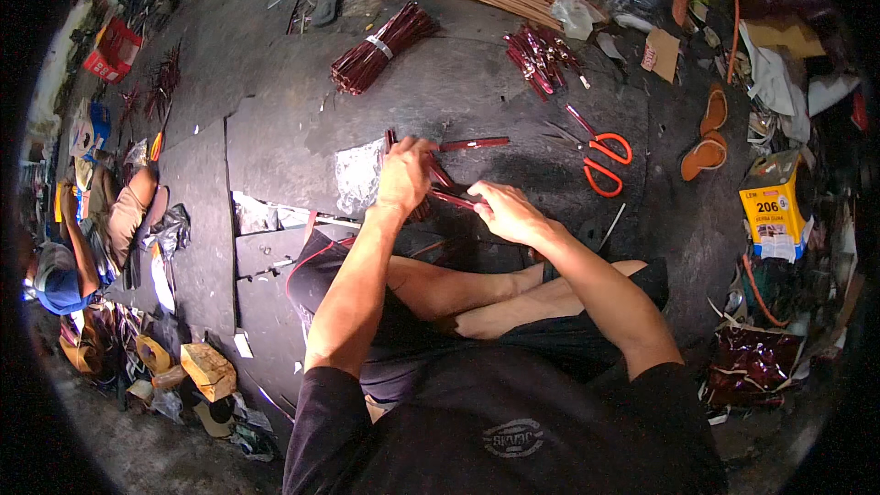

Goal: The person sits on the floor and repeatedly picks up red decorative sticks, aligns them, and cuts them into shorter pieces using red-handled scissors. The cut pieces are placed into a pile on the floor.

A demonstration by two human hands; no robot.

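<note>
Dark-red strips (452,199) look light, springy, slick; the left hand (405,174) grips them, the right hand (507,213) pinches their four-o'clock end, a sensible hold.

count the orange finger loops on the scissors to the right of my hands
2: the upper loop and the lower loop of the scissors. Neither is hidden.

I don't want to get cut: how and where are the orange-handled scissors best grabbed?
Probably by the orange loops, with the right hand coming from the near right: the loops lie spread there, while the blades point toward the far left.
</note>
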